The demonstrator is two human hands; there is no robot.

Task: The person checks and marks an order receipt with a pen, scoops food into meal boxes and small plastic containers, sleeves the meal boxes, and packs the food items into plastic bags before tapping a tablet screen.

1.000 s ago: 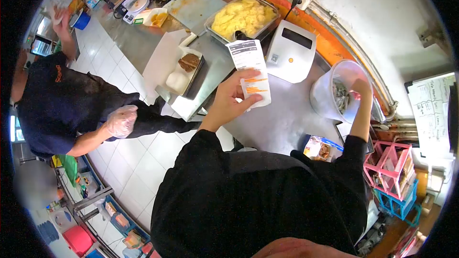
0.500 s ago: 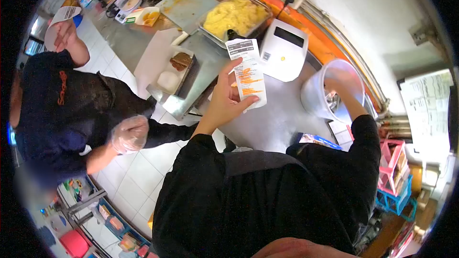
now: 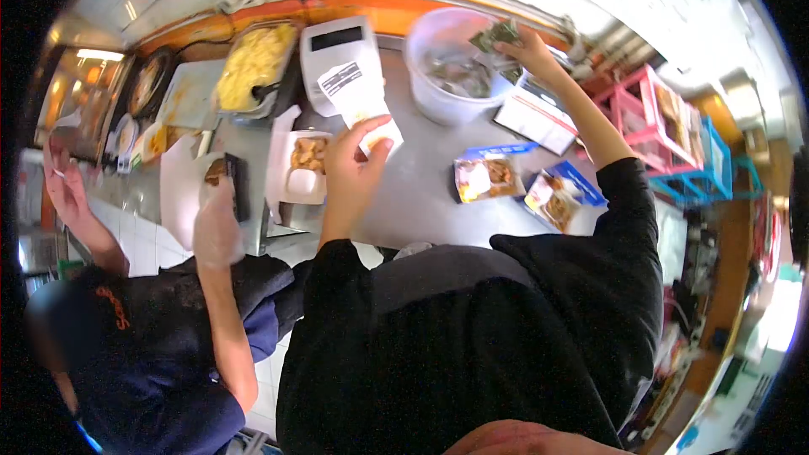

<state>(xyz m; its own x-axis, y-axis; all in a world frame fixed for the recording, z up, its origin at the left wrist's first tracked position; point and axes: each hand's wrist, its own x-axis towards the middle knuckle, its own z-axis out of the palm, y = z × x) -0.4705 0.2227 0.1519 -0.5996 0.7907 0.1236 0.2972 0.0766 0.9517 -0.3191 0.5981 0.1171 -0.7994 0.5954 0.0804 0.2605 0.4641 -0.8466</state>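
My left hand [image 3: 352, 160] pinches a printed paper receipt [image 3: 352, 91] in front of the white scale-like device [image 3: 340, 37]. At the white bucket [image 3: 447, 107], my right hand [image 3: 533, 57] is raised by the far right rim. Its fingers are closed on a small dark green packet [image 3: 495, 34]; whether there is more than one I cannot tell. Several blurred packets [image 3: 462, 74] lie inside the bucket. Just left of my left hand stands an open box [image 3: 305, 190] with brown fried pieces and a white lidded cup.
On the left, a co-worker's gloved hand [image 3: 217, 232] is over another open box [image 3: 177, 185]. A tray of yellow food [image 3: 257, 59] stands behind. Two food boxes with blue flaps [image 3: 487, 179] [image 3: 560, 198] and a white-and-red card [image 3: 537, 122] lie on the steel counter to the right.
My view has turned to the right. My right hand has come up out of the bucket with a green packet. The receipt stays in my left hand. The co-worker's gloved hand has reached the box.
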